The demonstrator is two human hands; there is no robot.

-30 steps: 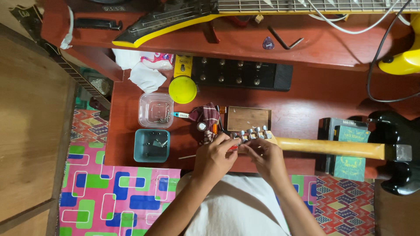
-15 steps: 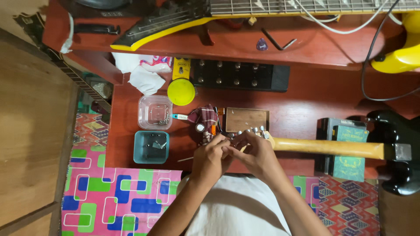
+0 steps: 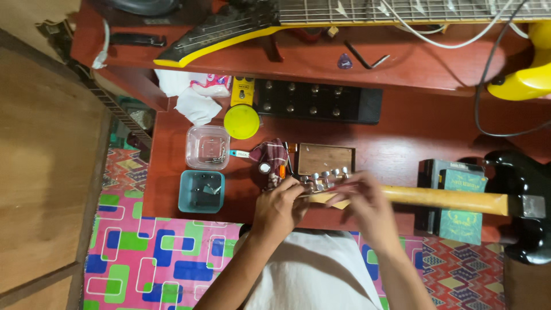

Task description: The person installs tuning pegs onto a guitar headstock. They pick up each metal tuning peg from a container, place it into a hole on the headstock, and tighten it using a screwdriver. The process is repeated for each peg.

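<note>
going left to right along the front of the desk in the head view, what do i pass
teal tub → left hand → guitar headstock → right hand → guitar neck → black guitar body

Pale guitar headstock (image 3: 321,192) with chrome tuners, flat on red desk (image 3: 402,138)

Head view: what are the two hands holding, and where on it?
Both hands are at the guitar's headstock: the left hand at its tip by the tuning pegs, the right hand where it meets the neck. The exact finger grip is blurred.

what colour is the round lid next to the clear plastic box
Bright yellow-green; the round lid shows best in the head view.
</note>
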